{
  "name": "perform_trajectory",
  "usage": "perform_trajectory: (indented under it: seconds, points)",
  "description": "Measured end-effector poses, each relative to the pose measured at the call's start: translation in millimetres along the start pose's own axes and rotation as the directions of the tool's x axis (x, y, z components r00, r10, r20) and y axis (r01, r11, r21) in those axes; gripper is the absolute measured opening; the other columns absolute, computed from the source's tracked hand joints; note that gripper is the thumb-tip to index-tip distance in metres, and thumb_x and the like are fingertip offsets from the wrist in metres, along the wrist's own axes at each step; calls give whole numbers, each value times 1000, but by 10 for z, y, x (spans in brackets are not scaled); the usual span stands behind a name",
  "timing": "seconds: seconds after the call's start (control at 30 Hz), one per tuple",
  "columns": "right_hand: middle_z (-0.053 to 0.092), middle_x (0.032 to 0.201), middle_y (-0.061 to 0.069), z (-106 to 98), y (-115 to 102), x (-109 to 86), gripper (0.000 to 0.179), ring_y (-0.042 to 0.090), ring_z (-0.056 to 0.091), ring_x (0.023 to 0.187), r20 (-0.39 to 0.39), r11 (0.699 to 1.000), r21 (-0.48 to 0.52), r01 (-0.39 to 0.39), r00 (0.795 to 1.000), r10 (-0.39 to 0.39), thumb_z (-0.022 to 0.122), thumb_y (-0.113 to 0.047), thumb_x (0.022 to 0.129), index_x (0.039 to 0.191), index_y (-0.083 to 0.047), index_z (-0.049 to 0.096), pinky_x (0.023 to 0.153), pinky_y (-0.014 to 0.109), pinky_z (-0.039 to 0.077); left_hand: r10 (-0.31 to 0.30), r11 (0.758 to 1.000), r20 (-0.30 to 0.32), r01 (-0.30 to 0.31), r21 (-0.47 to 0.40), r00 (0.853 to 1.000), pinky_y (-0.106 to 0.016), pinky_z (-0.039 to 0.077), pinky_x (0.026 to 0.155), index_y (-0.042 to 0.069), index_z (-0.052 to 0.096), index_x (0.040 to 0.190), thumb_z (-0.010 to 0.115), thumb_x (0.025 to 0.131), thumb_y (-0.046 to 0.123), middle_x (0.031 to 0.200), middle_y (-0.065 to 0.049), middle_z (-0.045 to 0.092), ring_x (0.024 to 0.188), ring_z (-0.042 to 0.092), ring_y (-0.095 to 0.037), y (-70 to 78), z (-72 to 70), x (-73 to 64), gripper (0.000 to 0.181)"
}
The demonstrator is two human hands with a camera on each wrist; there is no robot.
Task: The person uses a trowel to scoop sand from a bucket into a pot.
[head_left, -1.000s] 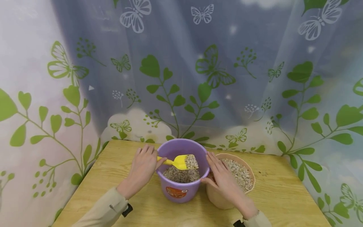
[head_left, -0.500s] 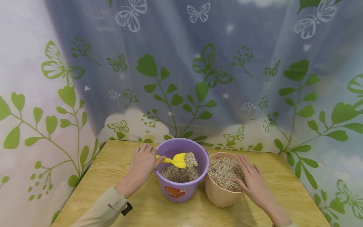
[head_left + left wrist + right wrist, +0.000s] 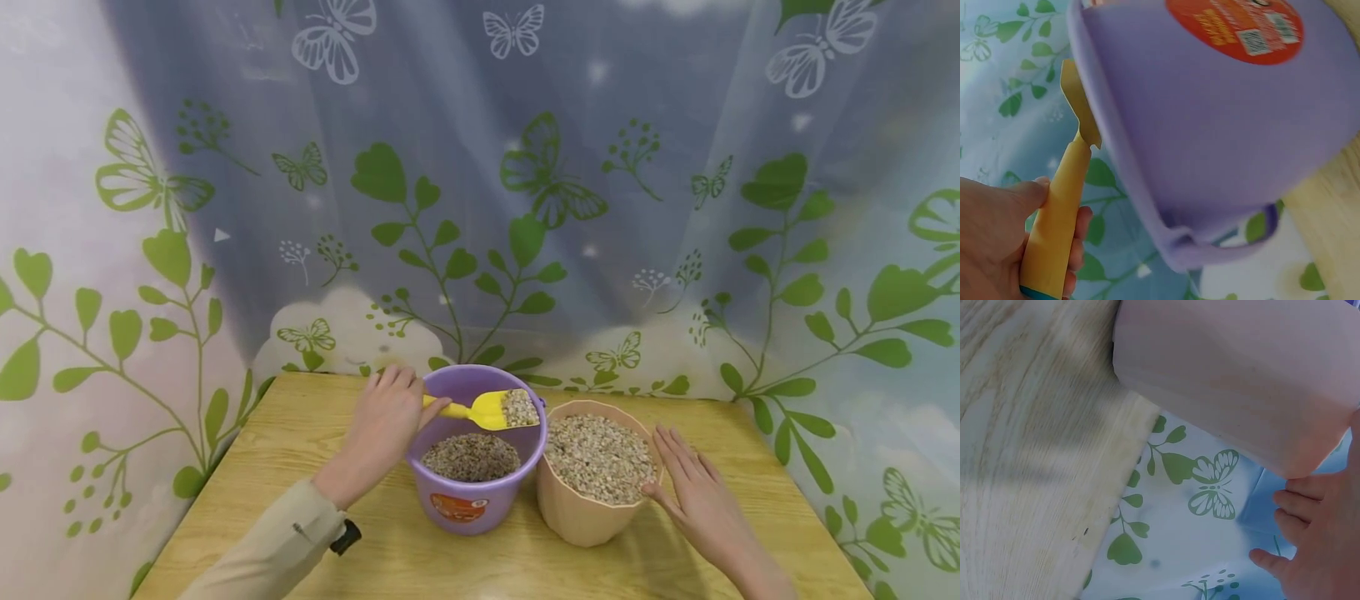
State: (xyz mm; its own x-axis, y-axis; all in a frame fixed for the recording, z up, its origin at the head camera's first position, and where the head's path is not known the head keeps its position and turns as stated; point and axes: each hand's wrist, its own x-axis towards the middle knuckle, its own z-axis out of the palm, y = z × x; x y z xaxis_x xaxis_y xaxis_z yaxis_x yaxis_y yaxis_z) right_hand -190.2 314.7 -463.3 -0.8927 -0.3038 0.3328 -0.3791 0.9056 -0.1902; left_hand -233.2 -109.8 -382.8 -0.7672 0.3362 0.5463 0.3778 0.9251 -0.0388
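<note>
Fingers of the left hand are clamped on the yellow scoop, so the grip looks fine — the load is the sketchy bit. The scoop sits above the purple bucket, with its gravel right at the open front lip, near the bucket's right rim. A dip or twist of the wrist could dump it early, and bumping that rim might scatter bits on the counter. Pose-wise, that hand is back-up, reaching in from lower left. The right hand lies straight-fingered, thumb spread, at the beige pot — can't tell how firmly it's touching.
</note>
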Motion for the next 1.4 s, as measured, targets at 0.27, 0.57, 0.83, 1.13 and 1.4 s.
perform_trajectory:
  seconds: [0.27,0.57,0.83,1.13,1.4]
  points:
    - [28,163,18,11,-6,-30,76,36,26,150,-10,1000,-7,30,999,-30,57,-43,102,159,-4,27,125,40,3,54,998,31,-53,-33,998,-36,40,77,6,67,81,59,100,46,87,-6,60,90,50,-24,300,-88,239,45]
    - [23,166,16,17,-17,-12,78,38,25,150,20,1000,13,3,1000,-4,56,-44,102,162,-9,20,120,56,17,111,993,6,-111,-33,994,-36,41,77,7,70,82,60,99,48,88,-5,61,89,50,-23,689,15,495,45]
    - [23,166,16,34,-5,-22,78,37,26,150,5,1000,6,2,1000,-2,56,-45,102,162,-10,20,119,56,19,152,983,130,-164,85,980,-31,39,80,12,73,89,54,99,56,94,-1,63,95,50,-19,1017,115,665,49]
    - [23,165,16,32,-5,-28,78,31,20,153,-11,1000,17,2,1000,-1,56,-44,102,162,-9,20,122,51,13,229,944,214,-270,188,950,-29,33,78,20,74,78,53,100,55,87,5,61,89,45,-15,1310,232,812,46]
    - [23,165,18,34,-11,-21,77,37,23,151,16,999,43,-19,1000,18,56,-43,102,161,-8,22,115,62,22,289,892,186,-335,303,939,-31,20,73,23,60,61,53,101,51,80,6,57,84,35,-16,1421,225,908,49]
